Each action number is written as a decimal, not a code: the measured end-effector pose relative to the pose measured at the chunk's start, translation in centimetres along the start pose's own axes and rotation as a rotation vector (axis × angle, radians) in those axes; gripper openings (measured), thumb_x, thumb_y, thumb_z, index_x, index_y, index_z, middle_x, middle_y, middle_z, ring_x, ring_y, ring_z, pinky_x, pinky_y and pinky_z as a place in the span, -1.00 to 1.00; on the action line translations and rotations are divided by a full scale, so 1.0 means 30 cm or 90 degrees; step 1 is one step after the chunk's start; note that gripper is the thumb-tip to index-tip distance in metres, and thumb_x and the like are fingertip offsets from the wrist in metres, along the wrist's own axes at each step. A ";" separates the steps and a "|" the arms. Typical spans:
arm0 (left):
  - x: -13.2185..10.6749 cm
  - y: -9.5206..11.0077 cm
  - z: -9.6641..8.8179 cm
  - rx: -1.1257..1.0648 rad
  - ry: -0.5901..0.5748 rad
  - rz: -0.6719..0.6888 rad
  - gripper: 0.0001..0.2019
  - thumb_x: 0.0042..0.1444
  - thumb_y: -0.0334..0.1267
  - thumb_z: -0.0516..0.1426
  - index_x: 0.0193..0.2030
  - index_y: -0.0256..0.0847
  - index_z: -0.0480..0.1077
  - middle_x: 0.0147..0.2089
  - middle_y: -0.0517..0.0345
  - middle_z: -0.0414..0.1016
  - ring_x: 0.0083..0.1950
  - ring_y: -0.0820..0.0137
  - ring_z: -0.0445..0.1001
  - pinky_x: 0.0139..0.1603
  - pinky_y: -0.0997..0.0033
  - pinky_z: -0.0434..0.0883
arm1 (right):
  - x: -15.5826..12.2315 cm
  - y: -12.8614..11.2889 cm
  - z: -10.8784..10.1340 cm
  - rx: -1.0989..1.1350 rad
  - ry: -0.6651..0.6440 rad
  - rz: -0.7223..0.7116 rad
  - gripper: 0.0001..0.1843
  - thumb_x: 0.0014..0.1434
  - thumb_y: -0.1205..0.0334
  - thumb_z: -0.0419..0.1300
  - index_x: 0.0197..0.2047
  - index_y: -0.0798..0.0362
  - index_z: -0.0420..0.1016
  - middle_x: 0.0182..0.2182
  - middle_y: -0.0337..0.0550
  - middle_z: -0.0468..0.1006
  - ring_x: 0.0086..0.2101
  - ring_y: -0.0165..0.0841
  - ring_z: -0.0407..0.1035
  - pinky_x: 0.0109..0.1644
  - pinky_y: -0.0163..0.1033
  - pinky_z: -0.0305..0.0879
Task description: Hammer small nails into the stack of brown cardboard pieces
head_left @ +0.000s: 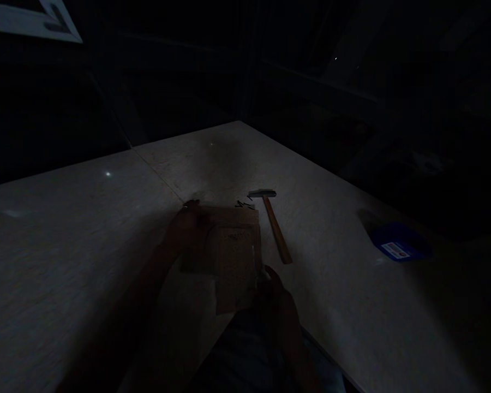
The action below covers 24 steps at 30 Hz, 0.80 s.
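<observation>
Dim light hides much detail. A flat brown rectangular panel (235, 273), perhaps wood or cardboard, lies over a wider brown board (233, 215) at the near part of the tabletop. The fingers of my left hand (187, 226) are closed on the upper left edge of the wider board. At the panel's lower right edge, my right hand (272, 289) grips with thumb and fingers. Just beyond the board lie several dark nails (244, 204). Right of them is a hammer (275, 226) with a metal head and wooden handle, touched by neither hand.
The pale tabletop (331, 273) has a seam running across its left part and a corner at the far middle. A blue plastic container (401, 241) with a white label sits near the right edge. A light-coloured frame (36, 24) shows at upper left.
</observation>
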State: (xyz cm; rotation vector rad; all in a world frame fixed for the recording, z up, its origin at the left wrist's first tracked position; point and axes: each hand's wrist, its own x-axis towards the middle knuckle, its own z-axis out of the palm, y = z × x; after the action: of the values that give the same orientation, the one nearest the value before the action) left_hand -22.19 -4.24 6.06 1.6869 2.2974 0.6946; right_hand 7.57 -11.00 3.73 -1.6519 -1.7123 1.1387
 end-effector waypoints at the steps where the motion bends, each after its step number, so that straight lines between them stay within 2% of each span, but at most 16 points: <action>1: -0.001 0.001 0.000 -0.006 0.002 -0.008 -0.33 0.20 0.05 0.07 0.31 -0.40 0.23 0.30 -0.33 0.36 0.29 -0.02 0.39 0.27 0.05 0.37 | 0.001 0.000 -0.004 0.021 -0.003 -0.002 -0.34 0.05 0.16 0.26 0.26 -0.09 0.41 -0.33 -0.15 0.70 -0.32 -0.13 0.59 -0.30 -0.14 0.43; 7: -0.004 0.000 0.016 -0.025 -0.011 -0.048 -0.23 0.21 0.10 0.07 0.39 -0.43 0.10 0.30 -0.40 0.34 0.30 -0.05 0.38 0.22 0.02 0.39 | 0.010 -0.024 -0.039 0.181 0.002 0.024 -0.42 -0.01 0.03 0.33 0.08 0.07 0.57 -0.38 -0.12 0.67 -0.35 -0.18 0.55 -0.24 -0.14 0.47; 11: 0.000 0.009 0.009 -0.038 0.019 -0.059 -0.29 0.22 0.06 0.06 0.37 -0.41 0.15 0.29 -0.36 0.36 0.28 -0.06 0.39 0.24 -0.01 0.37 | 0.014 -0.039 -0.065 0.283 0.004 0.058 -0.55 -0.06 -0.04 0.40 -0.14 0.03 0.68 -0.25 -0.04 0.71 -0.22 -0.13 0.57 -0.11 -0.09 0.48; 15: -0.025 0.094 -0.041 -0.102 0.116 0.016 -0.39 0.24 0.04 0.02 0.28 -0.37 0.29 0.28 -0.26 0.38 0.29 0.00 0.38 0.30 0.04 0.33 | 0.013 -0.031 -0.071 0.356 0.015 0.091 -0.54 -0.03 -0.12 0.42 -0.14 0.00 0.70 -0.20 -0.04 0.72 -0.17 -0.09 0.57 -0.06 -0.04 0.47; 17: -0.053 0.159 -0.064 -0.187 0.125 0.053 -0.44 0.26 0.06 0.01 0.25 -0.28 0.33 0.26 -0.14 0.42 0.25 0.08 0.41 0.26 0.11 0.38 | 0.012 -0.024 -0.067 0.381 0.022 0.110 -0.50 -0.05 -0.15 0.44 -0.12 0.00 0.70 -0.20 -0.04 0.72 -0.16 -0.07 0.57 -0.04 -0.01 0.46; 21: -0.098 0.249 -0.068 -0.310 0.030 0.055 -0.45 0.22 0.13 0.08 0.25 -0.13 0.35 0.23 0.02 0.47 0.21 0.14 0.46 0.18 0.17 0.44 | 0.009 -0.022 -0.061 0.398 0.024 0.098 -0.51 -0.04 -0.16 0.43 -0.13 -0.03 0.71 -0.15 -0.05 0.71 -0.08 -0.05 0.56 0.04 0.04 0.44; 24: -0.096 0.251 -0.042 -0.346 -0.049 0.041 -0.40 0.07 0.15 0.23 0.19 -0.10 0.41 0.17 0.06 0.53 0.17 0.13 0.49 0.15 0.18 0.46 | 0.009 -0.023 -0.070 0.402 0.028 0.072 -0.57 0.01 -0.15 0.40 -0.14 -0.06 0.72 -0.18 -0.07 0.72 -0.07 -0.05 0.55 0.03 0.02 0.45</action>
State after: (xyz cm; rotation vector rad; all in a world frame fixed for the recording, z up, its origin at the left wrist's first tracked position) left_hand -15.45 -5.50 10.51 1.4942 1.7844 1.1207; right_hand 8.87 -10.22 5.34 -1.3620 -1.0739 1.4877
